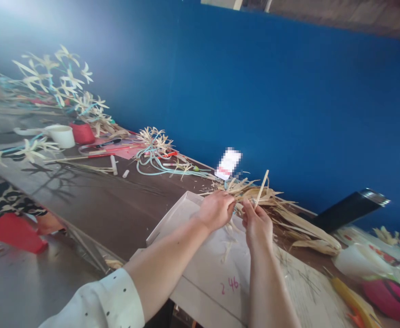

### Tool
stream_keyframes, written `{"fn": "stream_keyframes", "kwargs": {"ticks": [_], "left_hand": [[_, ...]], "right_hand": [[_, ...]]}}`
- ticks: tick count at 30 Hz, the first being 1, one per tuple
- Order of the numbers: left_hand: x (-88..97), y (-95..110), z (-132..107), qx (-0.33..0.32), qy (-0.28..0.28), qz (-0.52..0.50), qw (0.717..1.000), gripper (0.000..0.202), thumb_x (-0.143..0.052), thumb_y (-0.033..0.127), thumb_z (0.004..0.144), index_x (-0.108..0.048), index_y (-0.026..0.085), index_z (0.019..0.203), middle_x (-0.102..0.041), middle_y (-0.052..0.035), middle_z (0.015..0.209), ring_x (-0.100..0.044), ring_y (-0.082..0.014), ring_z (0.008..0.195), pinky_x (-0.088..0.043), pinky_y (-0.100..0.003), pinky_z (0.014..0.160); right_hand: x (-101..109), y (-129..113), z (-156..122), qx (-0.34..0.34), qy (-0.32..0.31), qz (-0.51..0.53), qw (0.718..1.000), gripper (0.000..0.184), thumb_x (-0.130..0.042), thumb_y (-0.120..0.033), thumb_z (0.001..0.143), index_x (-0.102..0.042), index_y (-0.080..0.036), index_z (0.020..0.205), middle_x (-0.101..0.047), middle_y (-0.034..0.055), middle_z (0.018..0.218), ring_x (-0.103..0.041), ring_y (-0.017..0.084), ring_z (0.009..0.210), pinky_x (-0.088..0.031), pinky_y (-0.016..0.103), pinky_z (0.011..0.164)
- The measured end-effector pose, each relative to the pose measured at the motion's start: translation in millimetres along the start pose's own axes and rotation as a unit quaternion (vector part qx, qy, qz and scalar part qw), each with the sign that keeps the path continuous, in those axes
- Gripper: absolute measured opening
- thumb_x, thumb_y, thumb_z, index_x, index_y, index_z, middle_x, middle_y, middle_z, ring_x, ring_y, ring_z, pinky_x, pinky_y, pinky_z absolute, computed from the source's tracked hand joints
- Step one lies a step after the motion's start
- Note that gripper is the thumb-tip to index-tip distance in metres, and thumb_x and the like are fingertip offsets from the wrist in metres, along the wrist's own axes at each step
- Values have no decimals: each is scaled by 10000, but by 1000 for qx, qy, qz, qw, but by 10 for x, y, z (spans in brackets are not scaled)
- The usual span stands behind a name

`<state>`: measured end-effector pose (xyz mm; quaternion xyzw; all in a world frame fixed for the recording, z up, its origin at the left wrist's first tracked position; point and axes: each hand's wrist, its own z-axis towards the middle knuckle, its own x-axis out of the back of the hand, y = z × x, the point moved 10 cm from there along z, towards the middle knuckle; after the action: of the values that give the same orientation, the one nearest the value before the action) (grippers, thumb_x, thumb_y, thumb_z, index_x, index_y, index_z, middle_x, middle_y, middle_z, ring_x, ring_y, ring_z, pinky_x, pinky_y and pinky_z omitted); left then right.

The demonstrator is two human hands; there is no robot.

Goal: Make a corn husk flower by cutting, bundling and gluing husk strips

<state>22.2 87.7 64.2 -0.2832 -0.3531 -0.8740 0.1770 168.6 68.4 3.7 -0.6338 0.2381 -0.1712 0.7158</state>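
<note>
My left hand (218, 209) is closed in a pinch beside the right one, over a white open box lid (216, 269). What its fingers grip is mostly hidden; a bit of tan husk and a light blue stem show between the two hands. My right hand (258, 223) is closed too, with a thin pale husk strip (262, 187) standing up out of its fingers. Below the hands, pale petal-like pieces (229, 239) hang over the lid. Just behind them lies a heap of dried corn husks (298, 221).
Husk flowers (72, 79) on blue stems fill the far left. A white tape roll (61, 135), light blue cord (145, 171) and red pieces lie on the brown table (128, 205). To the right are a black cylinder (346, 209), yellow-handled tool (351, 300) and pink pouch (387, 298). A blue wall rises behind.
</note>
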Motion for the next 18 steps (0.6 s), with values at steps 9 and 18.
{"fn": "stream_keyframes", "kwargs": {"ticks": [9, 18], "left_hand": [[-248, -531, -4, 236, -58, -239, 940, 296, -462, 372, 786, -666, 159, 807, -656, -16, 728, -569, -132, 669, -398, -219, 594], [-190, -396, 13, 190, -78, -242, 948, 224, -467, 289, 750, -653, 164, 766, -662, -13, 752, -576, -132, 718, -412, -223, 656]], "right_hand": [[1, -161, -29, 33, -23, -64, 997, 434, -626, -508, 682, -682, -187, 969, -554, -16, 639, -361, 57, 428, -252, 184, 361], [-276, 31, -108, -43, -173, -47, 983, 474, -713, -418, 637, -631, -220, 1060, -571, -21, 587, -406, 63, 431, -236, 161, 388]]}}
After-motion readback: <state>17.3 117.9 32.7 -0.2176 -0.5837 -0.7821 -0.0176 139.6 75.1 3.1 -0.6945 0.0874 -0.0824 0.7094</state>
